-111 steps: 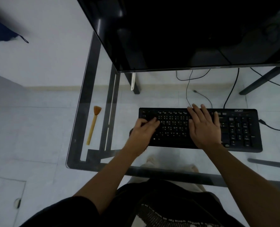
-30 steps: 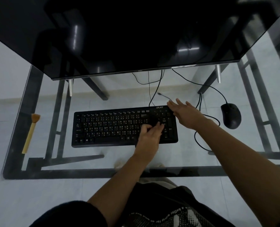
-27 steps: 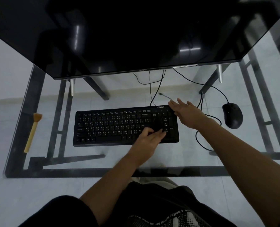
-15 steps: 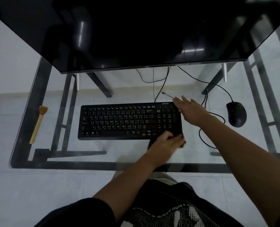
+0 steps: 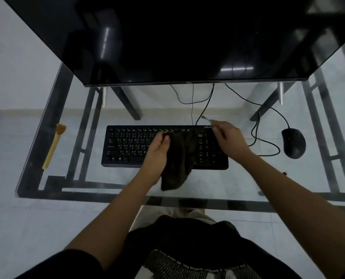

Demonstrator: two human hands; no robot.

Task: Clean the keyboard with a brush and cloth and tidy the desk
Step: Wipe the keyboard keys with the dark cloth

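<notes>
A black keyboard point(image 5: 131, 147) lies flat on the glass desk point(image 5: 218, 182), below the monitor. My left hand point(image 5: 157, 152) is shut on a dark cloth point(image 5: 179, 158), lifted above the keyboard's middle; the cloth hangs down past the keyboard's front edge. My right hand point(image 5: 229, 137) hovers over the keyboard's right end, near the cloth's upper right corner; whether it pinches that corner is unclear. A wooden-handled brush point(image 5: 53, 147) lies at the desk's far left, apart from both hands.
A large black monitor point(image 5: 167, 37) overhangs the back of the desk. A black mouse point(image 5: 293, 142) sits at the right, its cable looping toward the keyboard. Loose cables point(image 5: 193, 101) run behind the keyboard. The desk's front edge is close to my body.
My left hand wiped the cloth off the keyboard's front right corner, then lifted it up over the keyboard's middle. My right hand left the keyboard's right end and rose toward the cloth.
</notes>
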